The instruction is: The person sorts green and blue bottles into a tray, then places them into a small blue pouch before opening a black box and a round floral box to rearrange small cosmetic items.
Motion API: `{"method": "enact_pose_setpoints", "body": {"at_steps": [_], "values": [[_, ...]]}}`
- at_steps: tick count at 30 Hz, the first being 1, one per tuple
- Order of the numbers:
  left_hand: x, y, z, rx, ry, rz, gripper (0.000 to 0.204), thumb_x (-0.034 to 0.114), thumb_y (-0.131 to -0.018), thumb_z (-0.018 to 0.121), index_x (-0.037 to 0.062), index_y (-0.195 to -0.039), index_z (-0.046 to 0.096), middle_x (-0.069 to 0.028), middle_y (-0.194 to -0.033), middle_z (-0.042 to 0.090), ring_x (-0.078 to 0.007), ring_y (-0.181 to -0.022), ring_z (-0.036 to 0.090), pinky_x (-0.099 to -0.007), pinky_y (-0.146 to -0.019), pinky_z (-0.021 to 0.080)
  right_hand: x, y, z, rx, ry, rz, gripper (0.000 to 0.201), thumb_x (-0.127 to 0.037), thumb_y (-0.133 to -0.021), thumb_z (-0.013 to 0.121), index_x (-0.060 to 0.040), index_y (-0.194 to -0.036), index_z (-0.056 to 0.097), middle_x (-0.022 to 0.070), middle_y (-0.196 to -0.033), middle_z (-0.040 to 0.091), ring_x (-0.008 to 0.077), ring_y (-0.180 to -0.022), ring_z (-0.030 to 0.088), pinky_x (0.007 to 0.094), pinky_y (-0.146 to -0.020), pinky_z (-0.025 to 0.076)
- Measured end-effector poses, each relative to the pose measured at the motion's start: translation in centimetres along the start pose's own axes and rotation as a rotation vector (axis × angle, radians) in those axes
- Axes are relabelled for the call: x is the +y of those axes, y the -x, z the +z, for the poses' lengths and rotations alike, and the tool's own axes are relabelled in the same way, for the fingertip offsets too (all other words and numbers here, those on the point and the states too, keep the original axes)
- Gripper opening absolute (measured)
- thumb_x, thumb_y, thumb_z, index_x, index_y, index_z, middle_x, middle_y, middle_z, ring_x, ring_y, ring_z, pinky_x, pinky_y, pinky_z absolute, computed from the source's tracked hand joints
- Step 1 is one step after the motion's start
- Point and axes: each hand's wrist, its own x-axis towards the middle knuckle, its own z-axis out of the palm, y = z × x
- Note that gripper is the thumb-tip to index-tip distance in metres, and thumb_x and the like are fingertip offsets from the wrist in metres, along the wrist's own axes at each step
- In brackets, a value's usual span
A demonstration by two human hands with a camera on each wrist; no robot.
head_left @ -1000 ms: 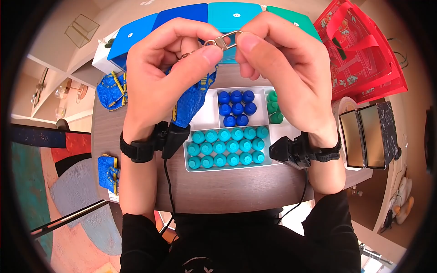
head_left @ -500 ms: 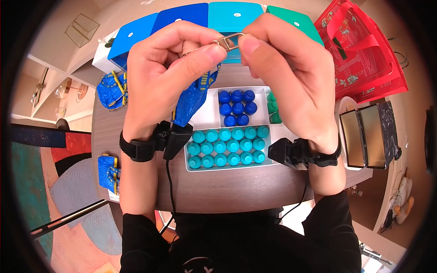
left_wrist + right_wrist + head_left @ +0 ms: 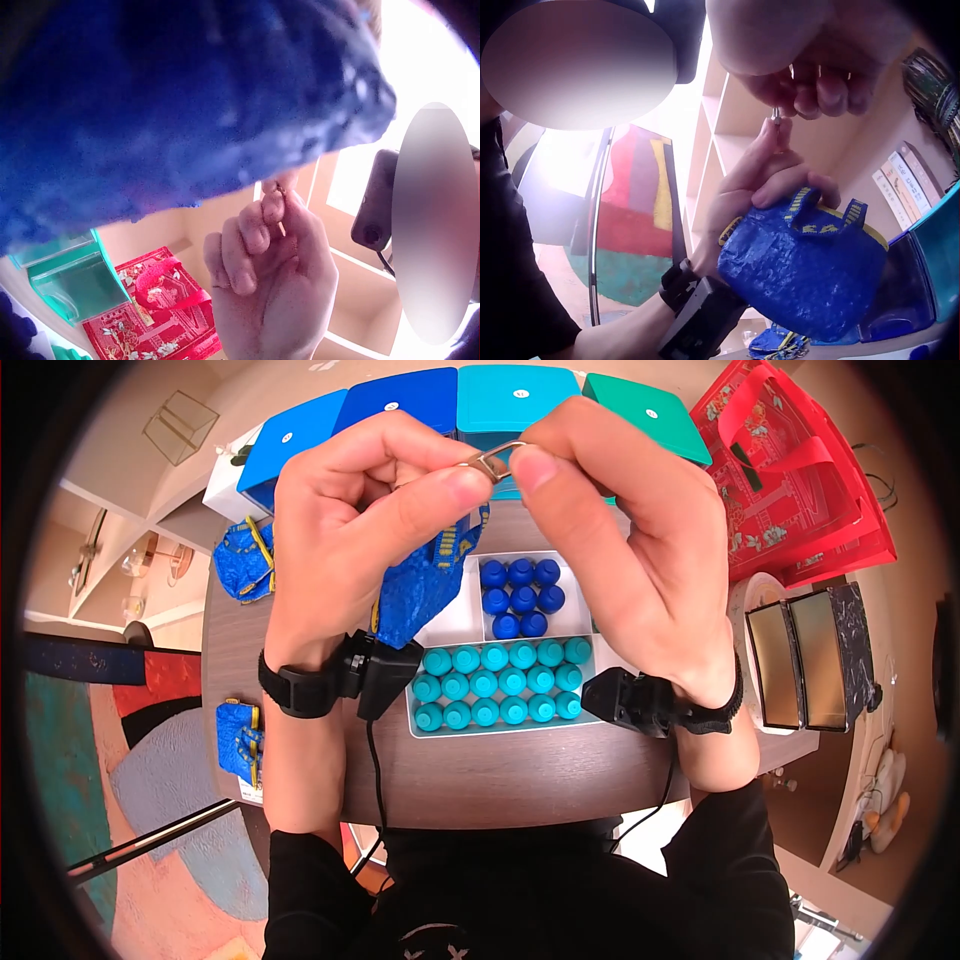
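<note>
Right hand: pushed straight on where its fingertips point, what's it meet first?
The right hand pinches a metal clasp; beyond that, likely the fingertips of the left hand, though exact depth is hard to judge.

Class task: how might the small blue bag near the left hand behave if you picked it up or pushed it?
The small blue bag would probably crumple when pushed, since its surface looks thin and wrinkled. Its sheen suggests it may feel slightly slippery. Its narrow, curved straps look likely to bend.

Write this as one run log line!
left hand: pinches metal clip | right hand: pinches metal clip | blue bag: below left hand
</note>
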Motion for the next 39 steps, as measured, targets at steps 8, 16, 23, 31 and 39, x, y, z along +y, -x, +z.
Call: {"method": "enact_pose_setpoints", "body": {"at_steps": [8,16,23,31,39], "values": [[-1.0,0.0,-0.1,-0.051,0.167,0.042,0.013,0.01,-0.092,0.069,-0.0009,-0.098,0.067,-0.001,-0.073,0.064,-0.0018,-0.053,0.042,-0.0195,-0.048,0.028,-0.4,0.0,-0.8,-0.067,-0.096,0.061,0.015,-0.011,-0.098,0.058,0.003,-0.093,0.062,0.005,-0.079,0.058,0.012,-0.07,0.052,0.0253,-0.065,0.042],[-0.8,0.0,0.6,-0.065,0.185,0.059,0.019,0.018,-0.098,0.063,-0.0013,-0.101,0.063,-0.0031,-0.077,0.064,-0.0025,-0.051,0.039,-0.0201,-0.047,0.027,0.3,-0.3,-1.0,-0.02,0.014,-0.203,0.019,-0.012,-0.101,0.054,0.0031,-0.094,0.062,0.0088,-0.085,0.063,0.0173,-0.074,0.06,0.0268,-0.068,0.047],[-0.8,0.0,0.5,-0.051,0.128,0.07,0.018,0.017,-0.097,0.064,-0.0016,-0.097,0.063,0.002,-0.067,0.056,-0.0014,-0.051,0.037,-0.0197,-0.047,0.025,-0.4,-0.3,-1.7,-0.051,0.027,-0.055,0.018,-0.012,-0.101,0.054,0.0022,-0.094,0.062,0.0069,-0.084,0.063,0.0142,-0.075,0.059,0.0257,-0.069,0.046],[-0.3,0.0,0.8,-0.005,0.004,0.063,0.015,0.014,-0.095,0.066,-0.0009,-0.094,0.064,0.0054,-0.062,0.05,0.0003,-0.052,0.035,-0.0197,-0.048,0.022,0.1,-0.4,-1.5,-0.072,0.033,-0.065,0.015,-0.01,-0.099,0.057,0.0028,-0.093,0.062,0.0065,-0.081,0.063,0.014,-0.075,0.059,0.0252,-0.069,0.046],[-0.5,0.0,0.9,-0.002,0.053,0.042,0.014,0.014,-0.095,0.067,0.0001,-0.093,0.065,0.0077,-0.061,0.048,0.0013,-0.053,0.034,-0.0189,-0.049,0.023,0.5,-0.4,-1.3,-0.044,0.09,-0.139,0.013,-0.008,-0.098,0.059,0.0027,-0.093,0.062,0.0067,-0.082,0.063,0.0142,-0.075,0.06,0.0253,-0.069,0.047]]}}
